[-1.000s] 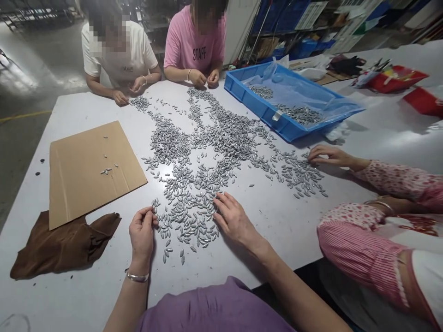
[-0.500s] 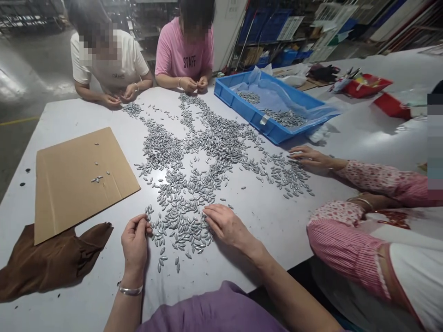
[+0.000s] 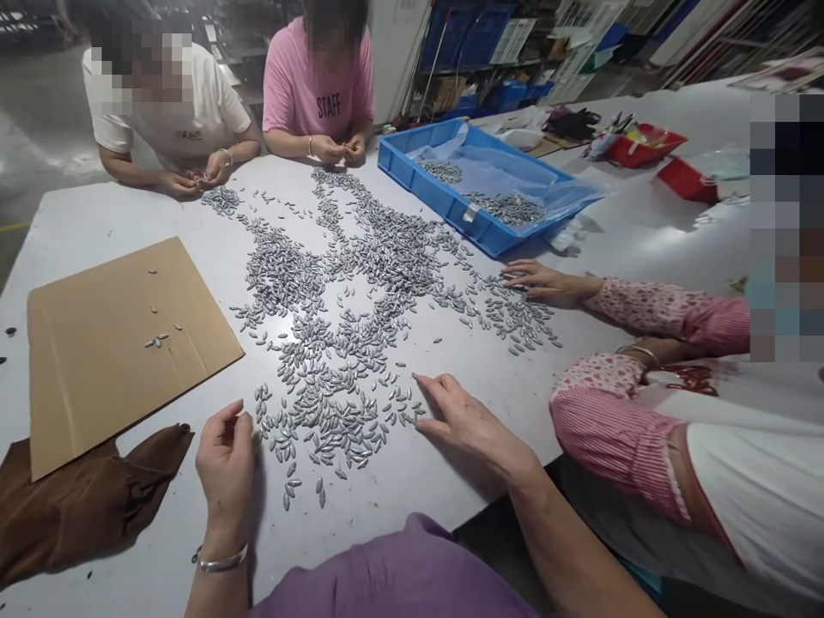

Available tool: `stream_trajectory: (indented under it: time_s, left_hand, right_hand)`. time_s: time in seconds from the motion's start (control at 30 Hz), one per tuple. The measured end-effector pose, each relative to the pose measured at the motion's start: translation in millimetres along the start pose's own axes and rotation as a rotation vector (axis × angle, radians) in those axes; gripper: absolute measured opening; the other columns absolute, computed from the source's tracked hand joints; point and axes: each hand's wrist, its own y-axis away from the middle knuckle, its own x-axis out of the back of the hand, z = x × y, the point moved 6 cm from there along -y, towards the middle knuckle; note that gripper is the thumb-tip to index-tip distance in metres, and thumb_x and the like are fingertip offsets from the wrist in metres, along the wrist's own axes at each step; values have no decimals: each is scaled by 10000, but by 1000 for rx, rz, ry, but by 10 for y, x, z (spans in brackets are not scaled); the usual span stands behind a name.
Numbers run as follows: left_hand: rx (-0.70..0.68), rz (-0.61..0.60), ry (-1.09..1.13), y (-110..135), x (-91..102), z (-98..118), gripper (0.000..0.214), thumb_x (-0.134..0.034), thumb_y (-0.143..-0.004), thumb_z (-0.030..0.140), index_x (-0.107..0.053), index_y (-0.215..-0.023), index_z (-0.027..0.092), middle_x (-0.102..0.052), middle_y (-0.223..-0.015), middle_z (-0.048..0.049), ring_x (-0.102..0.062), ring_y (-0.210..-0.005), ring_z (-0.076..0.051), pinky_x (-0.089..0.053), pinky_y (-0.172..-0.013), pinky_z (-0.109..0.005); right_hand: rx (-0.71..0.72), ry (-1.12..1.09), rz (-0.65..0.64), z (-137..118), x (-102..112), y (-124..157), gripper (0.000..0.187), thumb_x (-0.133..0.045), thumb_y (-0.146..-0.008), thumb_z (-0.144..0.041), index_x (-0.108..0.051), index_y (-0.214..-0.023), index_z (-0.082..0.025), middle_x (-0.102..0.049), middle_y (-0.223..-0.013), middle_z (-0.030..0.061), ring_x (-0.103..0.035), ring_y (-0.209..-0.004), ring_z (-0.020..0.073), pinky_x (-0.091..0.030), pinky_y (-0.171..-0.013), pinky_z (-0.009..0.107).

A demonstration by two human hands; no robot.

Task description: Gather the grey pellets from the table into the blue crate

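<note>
Resting on the worktop nearest the camera, L hand has fingers loosely curled, thumb & forefinger nearly meeting at the left edge of the grey oval pieces; can't tell if it pinches one. R hand lies flat, fingers spread, tips touching the pile's right edge, gripping nothing. Left: brown cloth, then cardboard sheet. Farther right, co-worker's hand on the pieces; beyond, blue tray.

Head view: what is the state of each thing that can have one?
pieces: scattered loose over the table.
left hand: fingers curled, beside pieces; grip unclear.
right hand: open, flat on table, at pieces.
tray: open, plastic-lined, some pieces inside.
cardboard: lying flat, few pieces on it.
cloth: crumpled.
</note>
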Motion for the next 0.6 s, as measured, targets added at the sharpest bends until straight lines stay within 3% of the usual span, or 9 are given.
stream_trajectory:
  time_s: [0.1, 0.2, 0.3, 0.4, 0.6]
  left_hand:
    - [-103, -90, -319, -44, -3, 68, 555, -596, -830, 552, -672, -1199, 144, -652, -1103, -125, -621, -855, -251, -525, -855, -443]
    - [-144, -225, -435, -30, -95, 92, 630, -542, -836, 607, -662, -1209, 113, -631, -1057, -133, -621, -848, -275, -532, -843, -469]
    - [-182, -312, -406, 37, -198, 132, 593, -495, -871, 614, -673, -1176, 137, -636, -1034, -121, -632, -810, -263, -542, -811, -456]
    - [-212, -324, -350, 106, -280, 170, 497, -496, -893, 574, -689, -1112, 173, -651, -1020, -114, -643, -806, -257, -547, -793, -442]
    - [-241, -436, -136, 248, -442, 263, 360, -545, -901, 450, -711, -1083, 187, -712, -1004, -103, -677, -936, -255, -549, -852, -413]
  right_hand:
    - [-3, -38, -49, -20, -43, 26, 627, -632, -864, -272, -418, -1447, -183, -505, -1099, 80, -562, -917, 219, -469, -841, 326]
    - [44, -74, -68, -120, -128, 14, 651, -636, -856, -253, -386, -1454, -187, -490, -1112, 75, -549, -908, 208, -458, -847, 326]
    - [104, -107, -109, -322, -235, -2, 628, -650, -865, -256, -393, -1436, -212, -483, -1106, 67, -535, -852, 190, -456, -779, 307]
    - [148, -103, -148, -578, -339, -26, 576, -671, -872, -244, -429, -1393, -210, -481, -1104, 71, -529, -822, 184, -453, -725, 299]
    - [289, -145, -123, -929, -493, -121, 557, -660, -874, -173, -427, -1379, -191, -487, -1134, 87, -541, -882, 200, -488, -771, 322]
